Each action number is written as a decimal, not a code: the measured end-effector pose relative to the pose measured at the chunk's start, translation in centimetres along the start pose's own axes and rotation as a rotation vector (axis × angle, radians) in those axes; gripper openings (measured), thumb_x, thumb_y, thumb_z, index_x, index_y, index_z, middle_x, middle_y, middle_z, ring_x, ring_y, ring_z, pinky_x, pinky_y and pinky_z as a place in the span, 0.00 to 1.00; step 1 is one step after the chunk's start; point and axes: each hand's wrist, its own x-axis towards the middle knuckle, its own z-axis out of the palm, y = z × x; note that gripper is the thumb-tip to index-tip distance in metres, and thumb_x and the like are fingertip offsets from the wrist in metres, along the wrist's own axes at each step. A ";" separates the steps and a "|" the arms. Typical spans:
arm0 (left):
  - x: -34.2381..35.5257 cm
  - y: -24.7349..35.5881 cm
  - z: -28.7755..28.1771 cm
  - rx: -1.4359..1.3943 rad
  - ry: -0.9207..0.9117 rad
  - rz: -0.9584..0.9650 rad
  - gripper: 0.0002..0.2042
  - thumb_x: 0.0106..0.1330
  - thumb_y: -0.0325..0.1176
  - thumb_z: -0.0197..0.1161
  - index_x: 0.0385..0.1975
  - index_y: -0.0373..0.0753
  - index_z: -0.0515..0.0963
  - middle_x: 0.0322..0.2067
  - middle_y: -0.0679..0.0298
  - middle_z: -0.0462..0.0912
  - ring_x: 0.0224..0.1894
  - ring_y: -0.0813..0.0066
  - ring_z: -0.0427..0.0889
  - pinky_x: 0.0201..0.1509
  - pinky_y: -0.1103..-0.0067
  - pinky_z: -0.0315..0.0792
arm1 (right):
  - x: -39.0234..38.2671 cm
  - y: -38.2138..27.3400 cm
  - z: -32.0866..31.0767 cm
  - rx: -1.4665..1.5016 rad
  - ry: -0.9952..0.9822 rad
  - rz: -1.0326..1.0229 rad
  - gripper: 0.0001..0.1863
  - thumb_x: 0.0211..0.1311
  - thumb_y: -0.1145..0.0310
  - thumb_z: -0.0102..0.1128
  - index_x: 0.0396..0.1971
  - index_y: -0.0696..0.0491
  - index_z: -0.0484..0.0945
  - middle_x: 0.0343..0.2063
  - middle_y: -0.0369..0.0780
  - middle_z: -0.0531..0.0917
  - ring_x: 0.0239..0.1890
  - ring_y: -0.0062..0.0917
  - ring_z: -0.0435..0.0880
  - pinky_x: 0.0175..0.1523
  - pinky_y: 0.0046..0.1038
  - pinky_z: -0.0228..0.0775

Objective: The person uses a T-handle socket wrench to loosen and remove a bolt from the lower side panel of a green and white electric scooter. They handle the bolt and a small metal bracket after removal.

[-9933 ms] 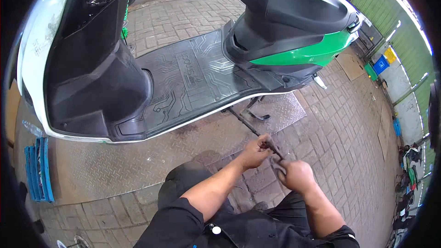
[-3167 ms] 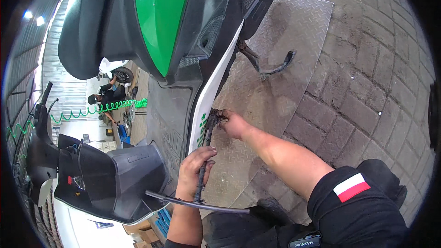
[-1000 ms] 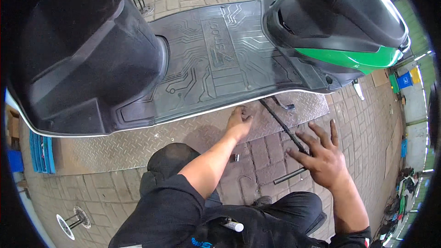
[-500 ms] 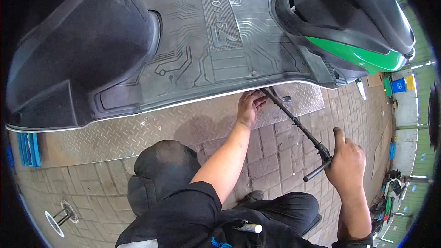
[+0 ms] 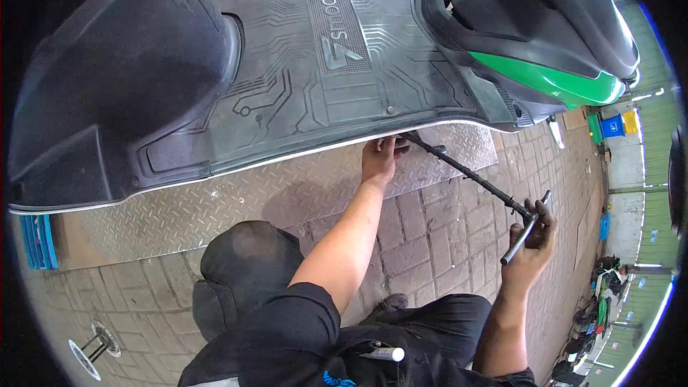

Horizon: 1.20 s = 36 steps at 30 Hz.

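A long T-handle wrench (image 5: 469, 174), its dark shaft rough and wrapped-looking, slants from under the scooter's floorboard edge out to the right. My right hand (image 5: 532, 247) is closed round its bare metal crossbar (image 5: 517, 245), at the shaft's outer end. Just below the floorboard edge, my left hand (image 5: 380, 161) has its fingers curled by the inner end of the shaft. Its fingertips are partly covered by the edge, and what they hold is hidden. Above both hands spreads the scooter's grey patterned floorboard (image 5: 279, 125); where the wrench's tip sits cannot be seen.
A diamond-plate metal sheet (image 5: 161, 209) lies under the scooter on brick paving (image 5: 416, 244). The black seat base (image 5: 115, 79) stands left, the green-and-black front body (image 5: 545, 79) right. Blue folded pieces (image 5: 37, 242) and a white-rimmed spool-like object (image 5: 84, 360) are at the left.
My right hand has turned over and its fingers now wrap the crossbar, which has rotated to a steeper slant. My left hand stays near the floorboard edge. The view has shifted slightly.
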 end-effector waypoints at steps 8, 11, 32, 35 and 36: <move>0.4 0.9 -0.5 0.103 -0.045 -0.031 0.11 0.69 0.33 0.58 0.44 0.33 0.75 0.38 0.57 0.82 0.36 0.68 0.84 0.39 0.72 0.82 | -1.7 1.8 4.4 1.173 0.267 0.262 0.15 0.68 0.69 0.54 0.54 0.52 0.71 0.44 0.43 0.82 0.48 0.30 0.82 0.58 0.35 0.74; 0.6 1.9 -1.1 0.196 -0.122 -0.066 0.11 0.69 0.34 0.59 0.44 0.34 0.75 0.36 0.56 0.83 0.35 0.67 0.84 0.38 0.72 0.81 | -0.8 1.1 4.6 1.215 0.273 0.293 0.11 0.67 0.69 0.55 0.48 0.52 0.75 0.41 0.43 0.84 0.46 0.28 0.83 0.56 0.34 0.75; 0.4 1.3 -1.6 0.187 -0.169 -0.106 0.16 0.66 0.36 0.63 0.48 0.34 0.73 0.39 0.55 0.82 0.36 0.68 0.84 0.37 0.77 0.79 | 1.3 0.3 4.9 0.108 -0.012 0.311 0.26 0.65 0.57 0.55 0.09 0.58 0.68 0.10 0.40 0.70 0.14 0.27 0.70 0.23 0.30 0.60; 0.3 1.4 -1.8 0.158 -0.183 -0.115 0.14 0.66 0.34 0.62 0.48 0.34 0.73 0.39 0.55 0.82 0.38 0.68 0.84 0.37 0.77 0.78 | 1.6 -0.2 4.5 -0.095 -0.189 -0.299 0.17 0.55 0.67 0.60 0.13 0.57 0.65 0.16 0.43 0.66 0.20 0.37 0.69 0.26 0.33 0.61; 0.2 1.4 -1.7 0.134 -0.193 -0.128 0.14 0.66 0.33 0.62 0.47 0.34 0.74 0.40 0.54 0.82 0.38 0.68 0.84 0.37 0.77 0.78 | 1.7 -0.1 4.5 -0.093 -0.188 -0.296 0.17 0.55 0.67 0.60 0.13 0.57 0.65 0.16 0.43 0.66 0.20 0.37 0.69 0.26 0.33 0.61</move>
